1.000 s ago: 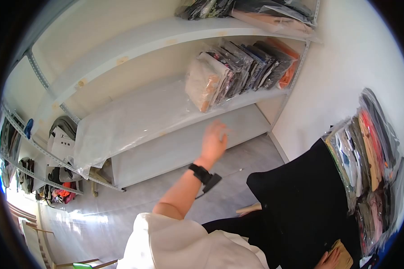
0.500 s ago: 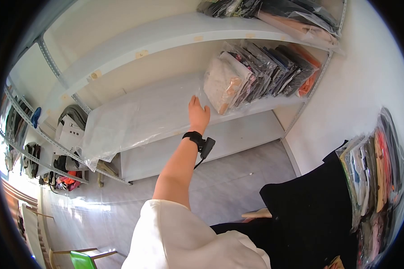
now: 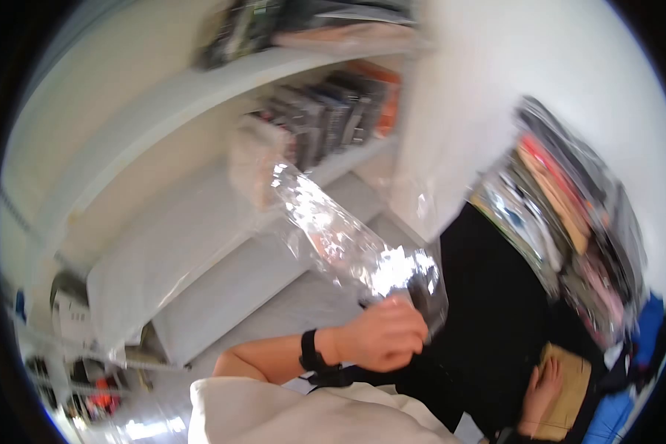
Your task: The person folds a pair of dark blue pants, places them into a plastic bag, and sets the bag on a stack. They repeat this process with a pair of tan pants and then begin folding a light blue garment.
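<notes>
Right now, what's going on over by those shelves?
The left hand grips a clear plastic bag and holds it up in front of the white shelf. The right hand rests on a tan flat packet low at the side, under a stack of bagged clothes. More bagged clothes stand on the shelf. The picture is blurred.

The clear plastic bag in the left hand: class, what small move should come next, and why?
Probably bring the clear plastic bag down toward the right hand, so both hands can handle it. The left hand grips only its lower end, and the rest sticks up loose, while the right hand rests on a tan packet.
</notes>
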A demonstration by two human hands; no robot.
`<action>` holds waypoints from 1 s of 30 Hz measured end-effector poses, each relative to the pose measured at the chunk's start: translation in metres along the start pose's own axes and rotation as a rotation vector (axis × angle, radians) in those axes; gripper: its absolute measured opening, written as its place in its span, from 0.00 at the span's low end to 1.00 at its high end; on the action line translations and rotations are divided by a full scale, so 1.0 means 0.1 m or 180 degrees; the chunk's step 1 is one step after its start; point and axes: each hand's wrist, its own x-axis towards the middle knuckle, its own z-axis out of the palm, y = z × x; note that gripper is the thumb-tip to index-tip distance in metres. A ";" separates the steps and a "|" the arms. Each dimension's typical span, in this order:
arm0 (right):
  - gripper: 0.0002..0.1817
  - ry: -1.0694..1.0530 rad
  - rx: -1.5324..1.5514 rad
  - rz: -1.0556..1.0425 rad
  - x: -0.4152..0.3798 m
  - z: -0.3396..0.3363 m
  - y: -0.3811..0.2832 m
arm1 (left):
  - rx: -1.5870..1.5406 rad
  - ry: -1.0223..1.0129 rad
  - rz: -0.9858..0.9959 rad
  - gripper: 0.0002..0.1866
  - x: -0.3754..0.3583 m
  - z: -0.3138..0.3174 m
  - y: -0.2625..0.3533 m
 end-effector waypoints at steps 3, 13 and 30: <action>0.20 0.0147 0.0928 0.0279 0.04 -0.21 -0.24 | -0.1418 -0.0452 0.0586 0.08 0.30 0.50 0.22; 0.36 -0.0257 0.5626 0.1067 0.09 -0.08 -0.15 | -0.3156 -0.1079 0.0572 0.06 0.93 0.57 0.57; 0.26 -0.0382 0.5658 0.1667 0.06 -0.31 -0.14 | -0.1988 0.0000 -0.2258 0.08 0.24 -0.17 -1.09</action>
